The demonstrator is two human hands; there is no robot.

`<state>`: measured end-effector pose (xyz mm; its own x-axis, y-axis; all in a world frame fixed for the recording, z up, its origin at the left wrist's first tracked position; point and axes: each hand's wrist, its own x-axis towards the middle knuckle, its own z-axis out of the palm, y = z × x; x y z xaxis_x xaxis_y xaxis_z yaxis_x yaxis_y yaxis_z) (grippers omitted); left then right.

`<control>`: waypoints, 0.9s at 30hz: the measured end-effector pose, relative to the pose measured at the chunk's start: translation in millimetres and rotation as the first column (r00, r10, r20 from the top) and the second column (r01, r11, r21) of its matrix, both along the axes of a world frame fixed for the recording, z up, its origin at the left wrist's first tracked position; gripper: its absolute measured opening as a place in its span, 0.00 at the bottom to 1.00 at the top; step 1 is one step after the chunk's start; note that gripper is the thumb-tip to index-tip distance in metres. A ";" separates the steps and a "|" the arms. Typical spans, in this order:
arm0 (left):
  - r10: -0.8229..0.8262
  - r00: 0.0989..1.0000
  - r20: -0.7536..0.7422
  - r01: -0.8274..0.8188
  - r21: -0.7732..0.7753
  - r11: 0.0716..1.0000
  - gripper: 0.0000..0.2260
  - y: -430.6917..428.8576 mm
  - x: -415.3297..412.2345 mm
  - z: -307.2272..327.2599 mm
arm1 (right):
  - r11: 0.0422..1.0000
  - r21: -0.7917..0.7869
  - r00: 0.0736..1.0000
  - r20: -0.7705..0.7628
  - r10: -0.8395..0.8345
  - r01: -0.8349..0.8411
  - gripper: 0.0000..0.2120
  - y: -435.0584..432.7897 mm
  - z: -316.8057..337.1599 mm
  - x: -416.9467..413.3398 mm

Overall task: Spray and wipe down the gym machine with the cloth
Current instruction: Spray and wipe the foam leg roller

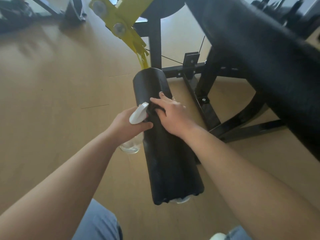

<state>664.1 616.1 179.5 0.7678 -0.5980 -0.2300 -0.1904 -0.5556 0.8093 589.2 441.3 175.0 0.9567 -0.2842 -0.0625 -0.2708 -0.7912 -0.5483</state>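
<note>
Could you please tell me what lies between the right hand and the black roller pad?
A dark cloth, pressed under the right hand against the roller pad; the head view shows it.

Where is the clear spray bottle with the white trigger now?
Head view, left of centre: the clear spray bottle is gripped by the left hand at the left side of the black cylindrical roller pad, near the right hand.

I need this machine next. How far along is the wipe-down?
Mid-job. The left hand holds the spray bottle beside the roller pad, while the right hand presses the dark cloth onto it. Nothing shows as finished. The large bench pad and frame probably remain.
</note>
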 end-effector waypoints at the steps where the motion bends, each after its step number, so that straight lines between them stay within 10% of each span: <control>1: 0.003 1.000 0.014 -0.003 -0.004 1.000 0.10 0.1 -0.6 2.0 | 1.000 -0.013 1.000 -0.007 0.004 -0.004 0.21 3.1 1.6 -2.4; 27: 0.044 0.997 -0.070 -0.035 0.124 0.992 0.26 -25.4 26.3 -12.3 | 0.980 0.110 0.986 -0.041 -0.164 0.168 0.23 -58.9 -0.1 127.2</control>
<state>690.4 590.7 167.2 0.7685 -0.5319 -0.3557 -0.1096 -0.6571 0.7458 716.4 382.4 174.9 0.8939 -0.4284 -0.1323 -0.4117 -0.6675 -0.6205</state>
